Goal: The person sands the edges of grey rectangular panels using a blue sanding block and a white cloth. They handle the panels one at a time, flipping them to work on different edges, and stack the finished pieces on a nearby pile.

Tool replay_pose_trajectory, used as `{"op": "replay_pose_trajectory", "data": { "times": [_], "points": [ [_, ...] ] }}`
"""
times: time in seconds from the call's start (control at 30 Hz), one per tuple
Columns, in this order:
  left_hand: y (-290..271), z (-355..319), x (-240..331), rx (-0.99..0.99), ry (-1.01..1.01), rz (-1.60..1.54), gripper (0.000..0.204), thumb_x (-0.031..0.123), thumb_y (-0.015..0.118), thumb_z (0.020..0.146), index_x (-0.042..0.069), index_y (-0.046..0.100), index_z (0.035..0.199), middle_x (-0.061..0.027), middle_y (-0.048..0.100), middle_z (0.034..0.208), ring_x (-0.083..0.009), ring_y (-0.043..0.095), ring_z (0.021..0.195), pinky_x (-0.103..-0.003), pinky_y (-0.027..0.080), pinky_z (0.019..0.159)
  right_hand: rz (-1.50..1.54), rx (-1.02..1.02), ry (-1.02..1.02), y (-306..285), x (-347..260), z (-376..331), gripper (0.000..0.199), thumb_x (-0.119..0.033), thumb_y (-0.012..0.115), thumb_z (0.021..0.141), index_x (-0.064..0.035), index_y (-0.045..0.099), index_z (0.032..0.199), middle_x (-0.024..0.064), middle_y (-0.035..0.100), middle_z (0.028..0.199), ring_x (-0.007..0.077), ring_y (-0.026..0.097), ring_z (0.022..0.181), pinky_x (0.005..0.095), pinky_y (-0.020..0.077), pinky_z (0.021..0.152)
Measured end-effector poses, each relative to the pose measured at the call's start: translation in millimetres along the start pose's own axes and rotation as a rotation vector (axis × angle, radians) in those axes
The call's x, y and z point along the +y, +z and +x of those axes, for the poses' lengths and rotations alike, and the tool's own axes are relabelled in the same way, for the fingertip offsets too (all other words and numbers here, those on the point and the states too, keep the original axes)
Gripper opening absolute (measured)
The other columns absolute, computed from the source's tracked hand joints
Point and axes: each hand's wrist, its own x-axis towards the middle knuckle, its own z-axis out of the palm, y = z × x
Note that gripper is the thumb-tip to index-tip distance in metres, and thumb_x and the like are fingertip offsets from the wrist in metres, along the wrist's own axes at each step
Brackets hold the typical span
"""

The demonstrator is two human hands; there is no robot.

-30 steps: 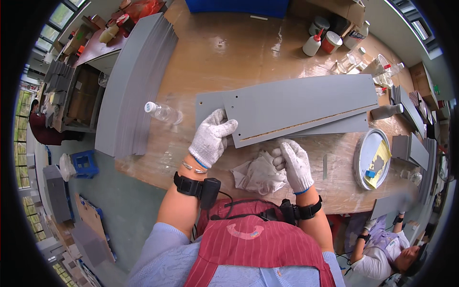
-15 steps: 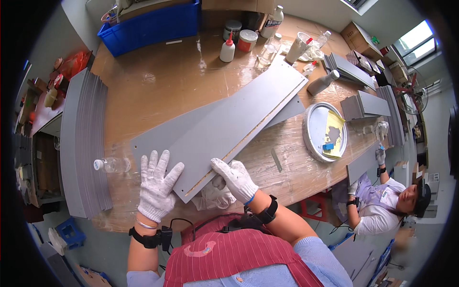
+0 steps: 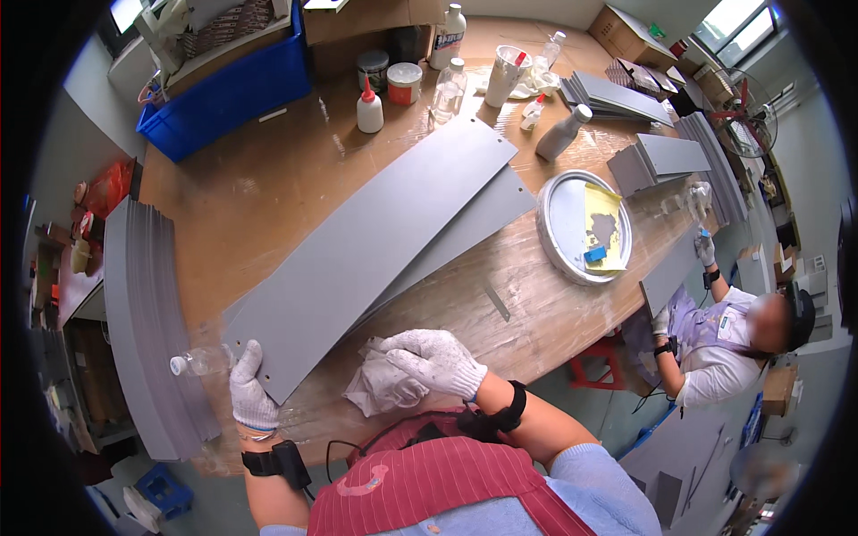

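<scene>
Diagonally across the middle of the frame lies a long, smooth, grey rectangular panel (image 3: 375, 250), overlapping a second grey panel (image 3: 460, 241) beneath it, on a brown, film-covered tabletop (image 3: 438, 313). At lower left, the left hand (image 3: 253, 395), in a white knitted glove, has its grip closed on the upper panel's near end: the thumb rests on top, beside a small dark hole, and the fingers are hidden. At lower centre, the gloved right hand (image 3: 440, 362) has a narrow grip, thumb and curled fingers gathered on a crumpled white cloth (image 3: 380, 384). A clear plastic bottle (image 3: 207, 360) with a white cap lies just beside the left hand. Right of centre, a round, pale grey lid (image 3: 561, 219) carries a yellow sheet (image 3: 605, 201) and a small blue block (image 3: 595, 255). At far left stands a stack of grey panels (image 3: 147, 330); at right, another person (image 3: 719, 344) holds a flat grey board (image 3: 668, 277).
</scene>
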Motion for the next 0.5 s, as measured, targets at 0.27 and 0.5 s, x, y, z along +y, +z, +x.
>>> {"op": "replay_pose_trajectory", "data": {
  "times": [0.27,0.5],
  "points": [
    [-6.4,-1.8,3.2,-0.009,-0.056,0.086,0.045,0.014,0.058,0.098,0.001,0.047,0.14,-0.0136,0.06,0.13,-0.0281,0.064,0.113,-0.043,0.055,0.097,0.01,0.309,0.174,-82.3,55.8,-12.4,0.025,-0.021,0.066,0.093,-0.0034,0.073,0.109,0.0149,0.073,0.105,0.0263,0.071,0.096,0.0335,0.0552,0.086],
    [34.2,-10.9,-3.7,0.024,0.098,-0.078,0.058,0.046,0.051,0.103,0.002,0.047,0.141,-0.0128,0.057,0.134,-0.0266,0.058,0.122,-0.041,0.049,0.103,-0.041,0.585,0.236,-140.3,128.7,-32.9,0.024,-0.019,0.067,0.093,-0.002,0.073,0.109,0.0152,0.074,0.102,0.0235,0.072,0.094,0.0329,0.0541,0.086]
  ]
}}
